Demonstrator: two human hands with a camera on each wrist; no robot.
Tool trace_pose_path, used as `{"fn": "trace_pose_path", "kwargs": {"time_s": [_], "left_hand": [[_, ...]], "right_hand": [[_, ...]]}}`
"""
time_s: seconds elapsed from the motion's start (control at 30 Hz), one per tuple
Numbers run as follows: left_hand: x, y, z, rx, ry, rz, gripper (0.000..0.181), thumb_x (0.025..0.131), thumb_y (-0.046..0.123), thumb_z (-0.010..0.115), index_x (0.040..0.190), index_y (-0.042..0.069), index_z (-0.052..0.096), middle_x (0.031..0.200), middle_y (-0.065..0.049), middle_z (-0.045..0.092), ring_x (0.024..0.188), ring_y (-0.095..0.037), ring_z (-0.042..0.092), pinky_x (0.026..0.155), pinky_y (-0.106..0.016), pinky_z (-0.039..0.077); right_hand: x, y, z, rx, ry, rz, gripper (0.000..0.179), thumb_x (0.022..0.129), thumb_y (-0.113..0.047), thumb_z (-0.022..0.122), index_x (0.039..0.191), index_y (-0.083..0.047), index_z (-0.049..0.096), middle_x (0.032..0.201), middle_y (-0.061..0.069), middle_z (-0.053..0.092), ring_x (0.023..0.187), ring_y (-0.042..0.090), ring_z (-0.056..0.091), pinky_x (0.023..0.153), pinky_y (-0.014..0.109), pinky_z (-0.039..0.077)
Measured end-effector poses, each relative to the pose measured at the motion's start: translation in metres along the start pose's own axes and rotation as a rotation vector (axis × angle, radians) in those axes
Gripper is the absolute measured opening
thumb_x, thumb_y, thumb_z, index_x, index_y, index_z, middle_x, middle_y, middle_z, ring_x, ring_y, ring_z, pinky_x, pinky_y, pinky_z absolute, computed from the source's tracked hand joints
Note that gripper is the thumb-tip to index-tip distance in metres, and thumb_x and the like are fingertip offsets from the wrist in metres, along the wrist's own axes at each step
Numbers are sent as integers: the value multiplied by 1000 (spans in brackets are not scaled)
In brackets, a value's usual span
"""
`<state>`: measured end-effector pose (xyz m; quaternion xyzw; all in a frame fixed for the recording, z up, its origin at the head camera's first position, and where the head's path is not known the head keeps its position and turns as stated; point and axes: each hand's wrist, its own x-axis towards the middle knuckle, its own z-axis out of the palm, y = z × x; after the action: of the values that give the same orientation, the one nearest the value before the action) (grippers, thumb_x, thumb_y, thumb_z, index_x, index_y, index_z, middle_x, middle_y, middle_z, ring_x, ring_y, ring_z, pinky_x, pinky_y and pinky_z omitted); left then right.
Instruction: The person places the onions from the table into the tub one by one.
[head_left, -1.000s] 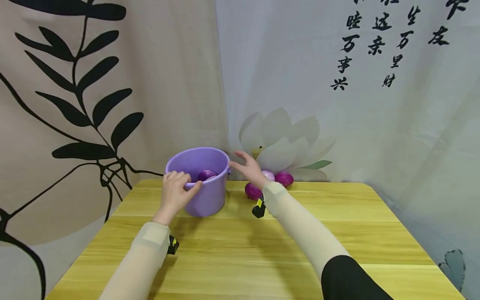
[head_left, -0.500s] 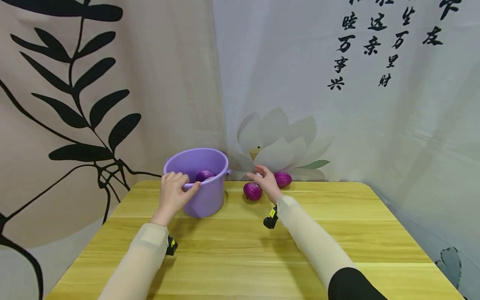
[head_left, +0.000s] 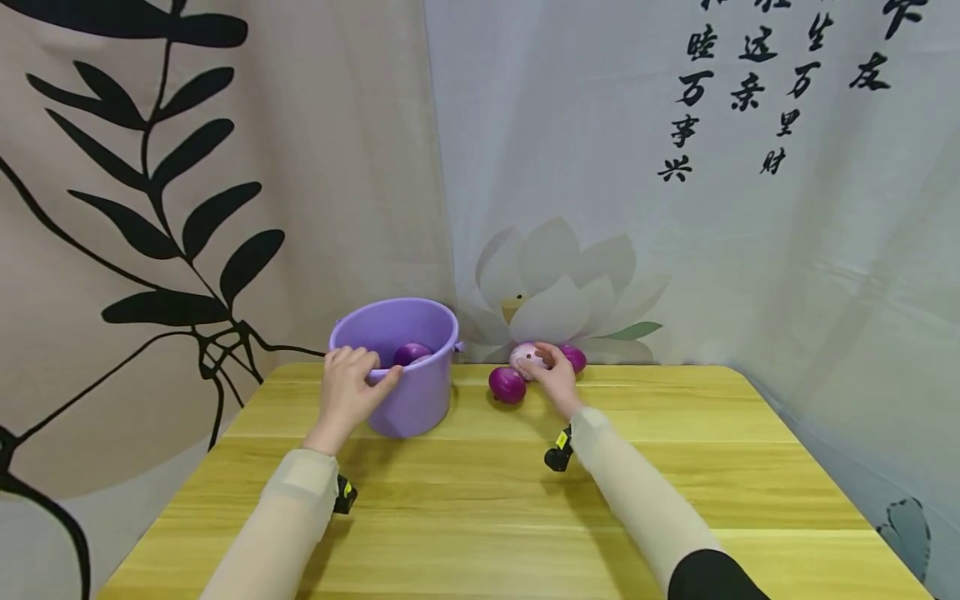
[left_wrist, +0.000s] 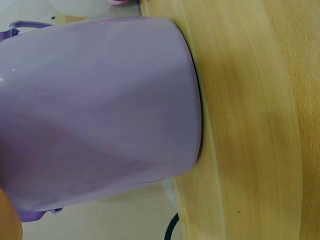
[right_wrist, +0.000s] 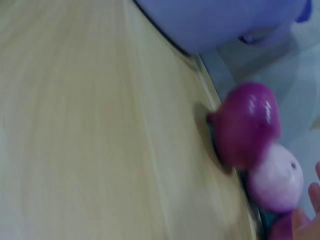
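My left hand point(head_left: 347, 396) grips the near rim of a light purple bucket point(head_left: 408, 404), which stands upright at the back of the table. Inside the bucket a purple onion point(head_left: 411, 353) shows above the near rim, with part of something paler beside it. Right of the bucket lie a dark purple onion point(head_left: 507, 385), a pale pinkish onion point(head_left: 525, 357) and another purple onion point(head_left: 574, 358). My right hand point(head_left: 557, 382) is at the pale onion, thumb and fingers spread. In the right wrist view, a small gap shows between its fingertips point(right_wrist: 314, 192) and that onion point(right_wrist: 276, 180).
The wooden table point(head_left: 465, 508) stretches toward me from the onions. Behind it hangs a printed cloth backdrop point(head_left: 360, 167) with dark leaves, a lotus and writing. A small black camera point(head_left: 558, 454) sits at my right wrist.
My right hand has moved away from the bucket's right rim, to the right and down to the pale onion. My left hand stays on the rim, and the bucket has not moved.
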<state>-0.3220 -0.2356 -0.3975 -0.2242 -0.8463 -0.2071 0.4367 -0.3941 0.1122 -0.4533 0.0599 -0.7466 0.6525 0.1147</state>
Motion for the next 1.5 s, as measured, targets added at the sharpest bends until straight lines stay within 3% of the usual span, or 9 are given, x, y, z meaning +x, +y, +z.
{"fn": "trace_pose_path", "kwargs": {"time_s": [0.23,0.33,0.6,1.0,1.27,1.5], "left_hand": [[0,-1,1,-3,14,9,44,84,48,60,63,15,40,60,2,38,61,-22,36,78,-48,31],[0,-1,1,-6,18,9,45,85,49,60,63,15,40,59,3,38,61,-22,36,79,-48,31],[0,0,1,-8,29,16,46,86,51,59,63,15,40,59,3,38,61,-22,36,79,-48,31],[-1,0,2,3,35,13,47,86,51,57,63,15,40,59,3,37,62,-23,36,77,-48,32],[0,-2,2,14,41,24,45,86,51,57,63,15,41,60,3,38,61,-23,37,77,-48,32],[-1,0,2,10,44,30,46,86,49,59,63,14,41,59,3,37,61,-23,36,76,-49,32]], "right_hand": [[11,10,-31,-16,137,-26,83,78,-24,81,144,-2,35,128,26,49,117,38,46,96,44,38],[14,12,-43,-19,151,-20,84,79,-26,81,145,-3,33,131,26,47,119,39,44,98,45,37],[19,20,-65,-44,101,63,92,78,-35,80,149,-8,27,147,25,31,136,40,31,108,50,28],[24,27,-74,-161,51,241,98,79,-41,77,150,0,22,149,27,31,135,39,33,109,48,29],[27,31,-72,-137,38,296,100,80,-41,77,150,1,19,150,28,29,137,39,32,110,47,28],[30,40,-73,-141,9,278,100,82,-37,76,150,6,16,149,32,27,137,41,30,110,47,28]]}}
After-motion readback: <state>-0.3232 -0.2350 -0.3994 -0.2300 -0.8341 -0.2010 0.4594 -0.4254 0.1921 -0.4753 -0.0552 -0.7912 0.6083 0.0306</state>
